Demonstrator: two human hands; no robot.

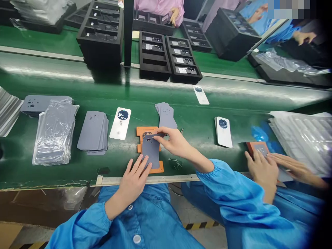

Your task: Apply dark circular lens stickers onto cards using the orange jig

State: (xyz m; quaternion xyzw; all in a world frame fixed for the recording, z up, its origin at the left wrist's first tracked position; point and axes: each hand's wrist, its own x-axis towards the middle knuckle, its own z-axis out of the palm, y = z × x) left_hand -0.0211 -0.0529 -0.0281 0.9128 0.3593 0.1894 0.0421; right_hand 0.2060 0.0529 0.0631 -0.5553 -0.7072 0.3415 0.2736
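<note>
A grey phone-back sheet [151,152] with camera holes lies tilted over an orange fixture [143,130], covering most of it. My right hand [173,141] pinches the sheet's upper right edge between thumb and fingers. Spread out, the fingers of my left hand [133,178] rest by the sheet's lower left edge and the fixture. Just behind the fixture is a fanned pile of grey sheets [167,116]. To the left are a white phone back cover [120,123] with a dark camera area and a stack of grey sheets [92,131].
Plastic-wrapped grey sheets [55,135] lie farther left. White covers [224,132] sit to the right. Beyond, a co-worker's hands [264,173] press on another orange fixture [254,147]. Black trays [155,72] stand at the back beside a dark post [128,34].
</note>
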